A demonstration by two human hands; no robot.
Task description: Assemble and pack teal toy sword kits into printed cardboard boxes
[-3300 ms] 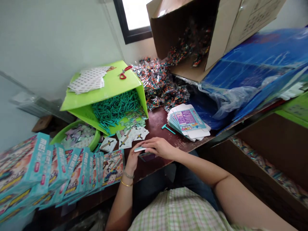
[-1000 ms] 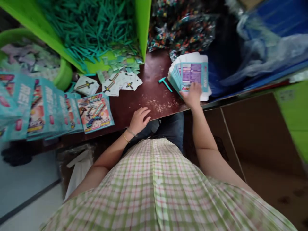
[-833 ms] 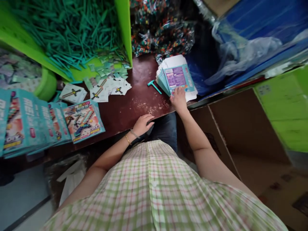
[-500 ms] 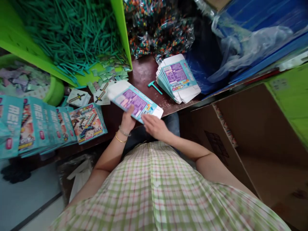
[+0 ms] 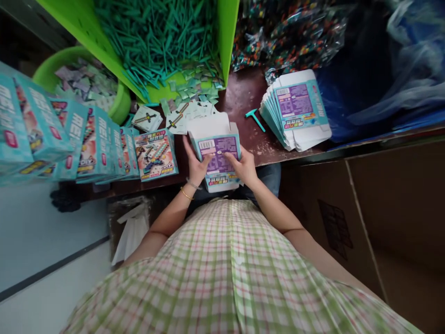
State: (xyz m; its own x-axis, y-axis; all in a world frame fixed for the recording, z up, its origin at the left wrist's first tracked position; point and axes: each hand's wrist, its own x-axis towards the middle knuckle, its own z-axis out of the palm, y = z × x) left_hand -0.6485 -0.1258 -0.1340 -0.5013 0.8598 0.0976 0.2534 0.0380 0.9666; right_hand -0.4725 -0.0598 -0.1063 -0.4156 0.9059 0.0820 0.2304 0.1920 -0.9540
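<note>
— What are the fingers doing?

— Both thumbs press on the purple panel of a flat carton [image 5: 218, 155]; the left hand [image 5: 195, 165] grips its left edge, the right hand [image 5: 244, 166] its right edge, fingers curled behind and closed on the card.

— And the carton itself?

— Teal border, purple printed face with a barcode, white flaps open at the far end. It is held just above the near edge of the brown table [image 5: 243, 99], before the checked shirt [image 5: 229, 273].

— Around it?

— To the right, a fanned stack of flat cartons [image 5: 297, 109], with a small teal piece [image 5: 255, 118] beside it. To the left, a row of finished boxes [image 5: 90, 146]. Behind, sword cards [image 5: 181, 118] and a green bin [image 5: 227, 37] spilling teal sticks [image 5: 163, 37].
</note>
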